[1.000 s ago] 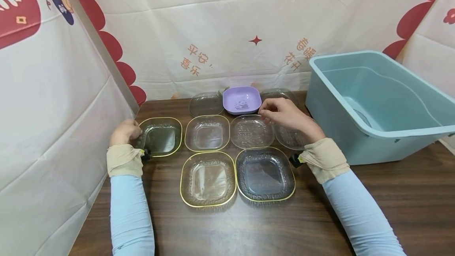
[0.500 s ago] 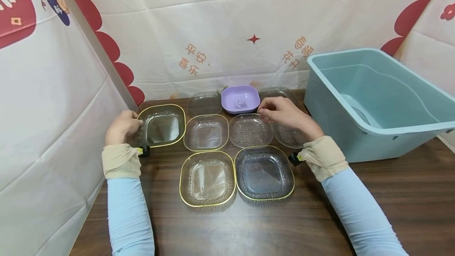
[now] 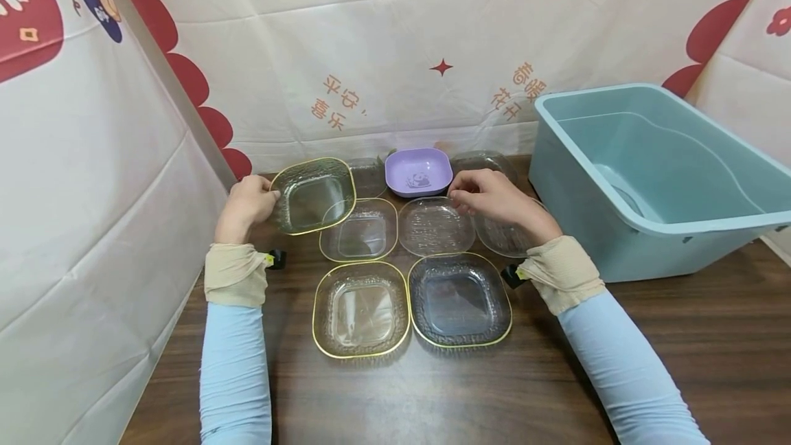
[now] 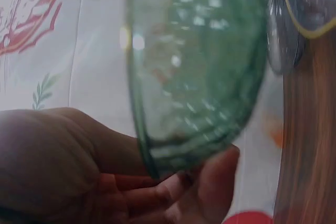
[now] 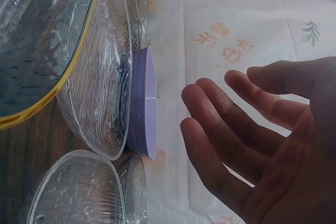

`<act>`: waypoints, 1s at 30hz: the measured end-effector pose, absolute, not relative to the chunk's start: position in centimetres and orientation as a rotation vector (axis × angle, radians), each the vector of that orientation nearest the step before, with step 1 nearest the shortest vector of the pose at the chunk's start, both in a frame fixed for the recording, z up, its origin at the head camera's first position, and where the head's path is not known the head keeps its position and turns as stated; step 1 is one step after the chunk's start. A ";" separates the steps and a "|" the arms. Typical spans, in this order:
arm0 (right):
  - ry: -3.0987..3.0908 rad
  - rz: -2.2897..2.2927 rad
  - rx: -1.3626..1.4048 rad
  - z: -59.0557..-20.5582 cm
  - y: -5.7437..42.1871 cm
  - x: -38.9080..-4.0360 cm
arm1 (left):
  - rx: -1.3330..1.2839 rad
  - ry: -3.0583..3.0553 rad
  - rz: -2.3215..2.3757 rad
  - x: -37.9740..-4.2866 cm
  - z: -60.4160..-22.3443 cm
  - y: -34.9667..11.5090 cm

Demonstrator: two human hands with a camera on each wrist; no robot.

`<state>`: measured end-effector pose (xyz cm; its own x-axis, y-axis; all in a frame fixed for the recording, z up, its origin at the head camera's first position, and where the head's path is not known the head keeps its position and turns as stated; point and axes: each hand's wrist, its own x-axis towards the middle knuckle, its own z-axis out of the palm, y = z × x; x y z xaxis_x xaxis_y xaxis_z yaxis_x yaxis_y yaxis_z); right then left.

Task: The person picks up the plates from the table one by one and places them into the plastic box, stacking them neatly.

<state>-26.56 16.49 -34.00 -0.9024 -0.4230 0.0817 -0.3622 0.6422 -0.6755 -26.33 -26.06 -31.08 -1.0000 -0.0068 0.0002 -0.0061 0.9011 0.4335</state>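
My left hand (image 3: 248, 204) pinches the left edge of a green-tinted clear dish (image 3: 314, 196) with a gold rim. The dish is raised and tilted, overlapping a clear gold-rimmed dish (image 3: 360, 231) in the head view. In the left wrist view the thumb and fingers (image 4: 218, 182) grip its edge. My right hand (image 3: 491, 199) hovers above a ribbed clear plate (image 3: 435, 229), near a purple dish (image 3: 418, 172) with a panda print. Its fingers are loosely bent and hold nothing, as the right wrist view shows.
A clear gold-rimmed dish (image 3: 361, 311) and a dark-tinted gold-rimmed dish (image 3: 460, 302) sit in front. More clear plates stand around the purple dish. A large blue-green bin (image 3: 593, 225) occupies the right side, and a printed cloth (image 3: 266, 88) hangs behind.
My left hand has lifted the green dish from the table at the left and carried it up and to the right. The right hand stays about where it was.
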 end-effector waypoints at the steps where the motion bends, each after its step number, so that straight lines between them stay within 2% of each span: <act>1: 2.769 -1.114 -0.660 -34.0 16.5 -26.6 | -0.002 -3.050 -0.702 -26.4 -31.1 -25.7; 15: 2.732 -1.154 -0.628 -34.2 16.5 -26.7 | -0.152 -2.954 -0.741 -27.7 -32.6 -21.1; 30: 2.721 -1.203 -0.565 -34.6 16.5 -27.0 | -0.267 -2.923 -0.959 -27.6 -33.5 -16.7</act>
